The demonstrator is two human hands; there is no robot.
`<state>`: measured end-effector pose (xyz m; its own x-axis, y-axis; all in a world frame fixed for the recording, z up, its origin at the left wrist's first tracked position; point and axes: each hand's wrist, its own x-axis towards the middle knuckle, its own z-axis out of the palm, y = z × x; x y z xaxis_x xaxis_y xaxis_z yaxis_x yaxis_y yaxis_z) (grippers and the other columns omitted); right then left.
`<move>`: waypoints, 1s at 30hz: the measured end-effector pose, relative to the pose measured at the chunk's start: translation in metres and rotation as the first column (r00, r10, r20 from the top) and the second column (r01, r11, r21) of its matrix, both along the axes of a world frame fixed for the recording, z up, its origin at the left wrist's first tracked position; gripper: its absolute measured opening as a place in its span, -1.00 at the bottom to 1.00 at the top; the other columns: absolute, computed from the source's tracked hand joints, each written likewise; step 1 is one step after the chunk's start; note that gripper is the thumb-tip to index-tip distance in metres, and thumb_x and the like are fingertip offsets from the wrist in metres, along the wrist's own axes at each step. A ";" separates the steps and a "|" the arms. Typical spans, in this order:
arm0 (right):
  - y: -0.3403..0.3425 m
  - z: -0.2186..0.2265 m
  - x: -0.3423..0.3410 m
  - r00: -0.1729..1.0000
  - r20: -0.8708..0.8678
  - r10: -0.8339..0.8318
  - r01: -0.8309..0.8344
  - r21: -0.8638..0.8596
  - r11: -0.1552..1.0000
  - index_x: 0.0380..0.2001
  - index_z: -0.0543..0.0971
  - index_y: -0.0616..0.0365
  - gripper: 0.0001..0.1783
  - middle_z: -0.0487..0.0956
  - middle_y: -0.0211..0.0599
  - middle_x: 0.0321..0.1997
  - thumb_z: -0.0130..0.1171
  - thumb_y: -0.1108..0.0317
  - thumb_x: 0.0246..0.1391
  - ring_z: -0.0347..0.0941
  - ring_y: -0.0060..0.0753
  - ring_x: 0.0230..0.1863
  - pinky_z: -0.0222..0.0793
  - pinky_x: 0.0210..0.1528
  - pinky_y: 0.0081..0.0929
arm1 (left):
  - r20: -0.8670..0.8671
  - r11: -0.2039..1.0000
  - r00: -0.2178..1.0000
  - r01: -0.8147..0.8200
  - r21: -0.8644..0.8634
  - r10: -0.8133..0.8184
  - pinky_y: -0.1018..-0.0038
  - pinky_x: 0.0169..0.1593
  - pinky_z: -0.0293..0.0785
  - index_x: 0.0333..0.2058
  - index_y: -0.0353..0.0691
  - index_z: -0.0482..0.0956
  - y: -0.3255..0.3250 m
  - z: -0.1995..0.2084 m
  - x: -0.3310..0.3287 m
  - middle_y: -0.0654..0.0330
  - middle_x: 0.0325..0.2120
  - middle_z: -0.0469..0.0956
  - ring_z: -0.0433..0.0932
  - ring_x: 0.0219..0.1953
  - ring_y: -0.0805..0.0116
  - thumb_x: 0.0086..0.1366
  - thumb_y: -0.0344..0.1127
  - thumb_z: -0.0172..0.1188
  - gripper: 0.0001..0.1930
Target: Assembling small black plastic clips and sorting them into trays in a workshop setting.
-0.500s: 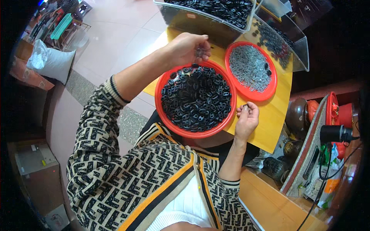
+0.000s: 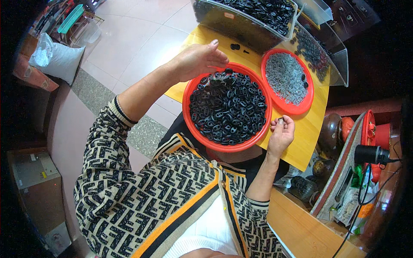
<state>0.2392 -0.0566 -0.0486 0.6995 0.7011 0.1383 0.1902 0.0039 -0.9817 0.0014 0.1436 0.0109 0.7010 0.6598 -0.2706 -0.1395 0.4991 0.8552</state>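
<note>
A round red basin [image 2: 187,124] holds a heap of black oval plastic pieces [image 2: 228,107] with two holes each. Over its far left rim is my left hand [image 2: 200,60], palm turned toward the basin and fingers stretched out, with nothing visible in it. At the basin's right side, my right hand [image 2: 282,133] pinches a small black plastic piece [image 2: 281,119] between thumb and fingertips. Beyond that hand, a red plate [image 2: 306,106] carries a pile of small silvery pieces [image 2: 285,77], too small to name surely. A few black pieces lie on its right edge.
The basin and plate are at a yellow tabletop [image 2: 307,137]. Clear tubs of black parts [image 2: 254,17] stand at the back; loose black bits [image 2: 235,46] lie before them. A shelf with a black cylindrical device [image 2: 370,154] is at right. A white sack [image 2: 64,58] stands on the floor at left.
My left hand has opened out and shifted left; the silvery pieces seen in its fingers before no longer show. My right hand keeps its pinch. The whole view has shifted slightly.
</note>
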 end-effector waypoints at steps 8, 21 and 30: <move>-0.001 0.000 0.001 1.000 -0.006 -0.001 0.001 -0.017 1.000 -0.23 0.33 0.27 -0.83 0.41 -0.37 -0.42 -0.10 0.49 0.08 0.36 -0.62 -0.45 0.31 -0.41 -0.72 | -0.159 0.879 0.986 0.032 0.475 0.050 0.40 0.02 0.28 -0.18 -0.35 0.42 -0.009 -0.019 -0.009 0.08 -0.17 0.42 0.39 -0.10 0.30 0.26 -0.25 -0.15 -0.69; -0.003 -0.003 0.002 1.000 0.028 -0.001 0.002 -0.017 1.000 -0.21 0.33 0.28 -0.81 0.40 -0.36 -0.40 -0.10 0.49 0.08 0.37 -0.59 -0.43 0.31 -0.40 -0.71 | -0.311 -0.025 0.801 0.375 0.927 0.512 0.27 -0.22 0.28 -0.64 -0.28 0.51 -0.019 -0.040 -0.003 0.11 -0.44 0.37 0.32 -0.27 0.12 -0.24 -0.52 0.10 -0.92; -0.002 0.000 0.000 1.000 0.030 -0.007 0.008 -0.017 1.000 -0.21 0.32 0.29 -0.81 0.41 -0.34 -0.41 -0.10 0.51 0.07 0.37 -0.58 -0.43 0.33 -0.40 -0.69 | -0.491 0.051 0.677 0.559 0.828 0.549 0.28 -0.20 0.20 -0.62 -0.31 0.53 -0.024 -0.038 0.008 0.08 -0.39 0.36 0.28 -0.24 0.13 -0.27 -0.47 0.12 -0.88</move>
